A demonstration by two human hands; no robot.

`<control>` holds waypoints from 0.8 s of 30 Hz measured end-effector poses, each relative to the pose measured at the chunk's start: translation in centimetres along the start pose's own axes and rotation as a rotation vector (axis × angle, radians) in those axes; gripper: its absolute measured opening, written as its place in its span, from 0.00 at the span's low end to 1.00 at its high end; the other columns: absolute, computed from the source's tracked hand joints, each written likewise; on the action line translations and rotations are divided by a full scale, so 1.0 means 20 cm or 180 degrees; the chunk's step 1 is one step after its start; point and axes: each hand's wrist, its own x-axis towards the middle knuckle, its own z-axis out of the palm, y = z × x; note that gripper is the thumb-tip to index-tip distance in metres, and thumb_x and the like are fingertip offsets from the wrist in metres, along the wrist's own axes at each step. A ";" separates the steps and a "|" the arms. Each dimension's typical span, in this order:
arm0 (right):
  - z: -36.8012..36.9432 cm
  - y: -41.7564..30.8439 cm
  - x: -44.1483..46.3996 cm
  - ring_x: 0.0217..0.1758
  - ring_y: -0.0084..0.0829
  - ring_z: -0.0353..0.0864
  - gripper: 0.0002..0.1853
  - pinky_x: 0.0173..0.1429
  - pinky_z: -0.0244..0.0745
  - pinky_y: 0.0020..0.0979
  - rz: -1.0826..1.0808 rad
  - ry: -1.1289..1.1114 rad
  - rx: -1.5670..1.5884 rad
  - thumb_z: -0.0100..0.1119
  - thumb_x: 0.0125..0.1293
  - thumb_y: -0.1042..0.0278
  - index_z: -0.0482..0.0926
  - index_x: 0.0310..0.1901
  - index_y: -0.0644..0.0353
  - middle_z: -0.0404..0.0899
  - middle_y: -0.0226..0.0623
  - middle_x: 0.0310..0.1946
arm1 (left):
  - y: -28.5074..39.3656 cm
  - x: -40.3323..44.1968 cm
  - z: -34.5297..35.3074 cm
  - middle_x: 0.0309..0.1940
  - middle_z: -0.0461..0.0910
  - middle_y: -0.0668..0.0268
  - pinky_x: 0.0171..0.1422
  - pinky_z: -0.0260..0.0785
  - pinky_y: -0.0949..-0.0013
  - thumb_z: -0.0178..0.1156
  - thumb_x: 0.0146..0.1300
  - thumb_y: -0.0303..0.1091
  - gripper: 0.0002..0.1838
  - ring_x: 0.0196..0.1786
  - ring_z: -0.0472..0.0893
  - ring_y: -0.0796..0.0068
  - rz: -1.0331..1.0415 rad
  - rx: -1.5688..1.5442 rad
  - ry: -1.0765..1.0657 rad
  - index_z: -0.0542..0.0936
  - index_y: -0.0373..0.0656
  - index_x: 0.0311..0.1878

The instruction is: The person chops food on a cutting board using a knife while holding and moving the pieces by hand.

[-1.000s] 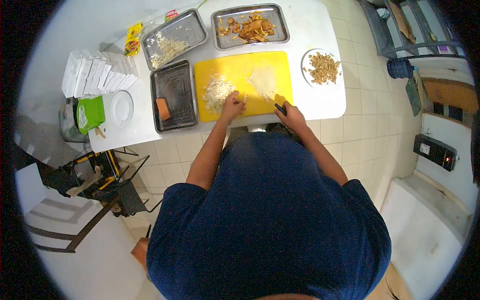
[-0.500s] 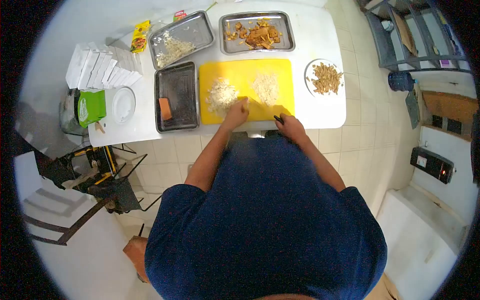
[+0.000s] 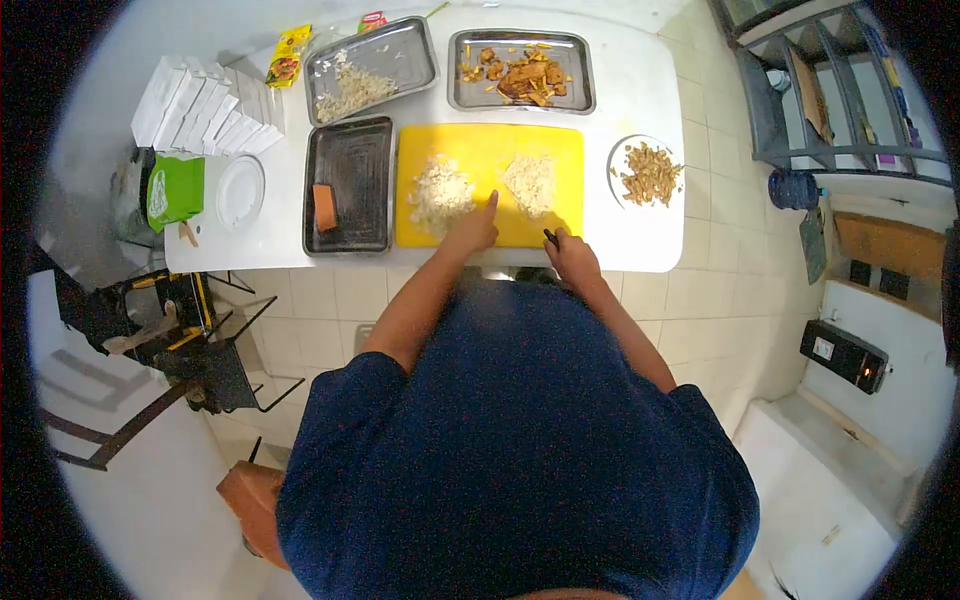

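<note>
A yellow cutting board [image 3: 490, 140] lies before me with two heaps of chopped pale food, a left heap [image 3: 442, 193] and a right heap [image 3: 529, 184]. My left hand [image 3: 476, 230] is over the board's near part, between the heaps. Its index finger stretches away from me, the other fingers look curled, and I see nothing held. At the board's near right corner, my right hand [image 3: 575, 260] is closed around the black handle [image 3: 551, 238] of what looks like a knife. I cannot make out its blade clearly.
Left of the board, a dark tray [image 3: 348, 135] holds an orange-brown block [image 3: 324, 207]. Behind are a tray [image 3: 420, 85] of pale pieces and a tray [image 3: 585, 95] of browned pieces. A plate [image 3: 617, 190] of brown pieces stands right. White boxes [image 3: 180, 110] stand left.
My left index finger now points out straight, where the fingers were bent together before. My right hand keeps hold of the black handle. The whole view has shifted slightly.
</note>
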 end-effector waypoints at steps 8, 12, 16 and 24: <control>0.04 -0.01 0.02 0.35 0.55 0.80 0.16 0.40 0.73 0.51 -0.0162 -0.0096 0.0081 0.53 0.67 0.56 0.74 0.38 0.64 0.79 0.56 0.28 | 0.12 -0.04 -0.09 0.43 0.81 0.43 0.49 0.73 0.44 0.52 0.59 0.37 0.47 0.42 0.82 0.47 -0.0445 0.0193 -0.0470 0.36 0.47 0.76; 0.02 -0.03 0.07 0.36 0.56 0.80 0.16 0.41 0.74 0.50 -0.0063 -0.0203 0.0089 0.52 0.67 0.55 0.76 0.38 0.64 0.80 0.55 0.30 | 0.15 -0.02 -0.06 0.36 0.82 0.47 0.42 0.73 0.46 0.52 0.58 0.35 0.46 0.36 0.83 0.50 -0.0360 0.0379 -0.0254 0.38 0.40 0.75; -0.01 -0.05 0.07 0.37 0.56 0.80 0.16 0.42 0.74 0.50 -0.0042 -0.0220 0.0071 0.52 0.67 0.56 0.76 0.38 0.64 0.80 0.56 0.30 | 0.12 -0.01 -0.04 0.34 0.83 0.49 0.40 0.74 0.46 0.54 0.58 0.36 0.47 0.35 0.83 0.51 -0.0369 0.0457 -0.0239 0.38 0.39 0.75; 0.00 -0.07 0.07 0.37 0.57 0.80 0.16 0.43 0.74 0.51 0.0003 -0.0313 0.0061 0.52 0.67 0.57 0.76 0.37 0.65 0.80 0.58 0.31 | 0.11 -0.02 -0.01 0.27 0.82 0.53 0.34 0.73 0.50 0.54 0.58 0.39 0.45 0.29 0.82 0.53 -0.0267 0.0454 0.0012 0.43 0.38 0.75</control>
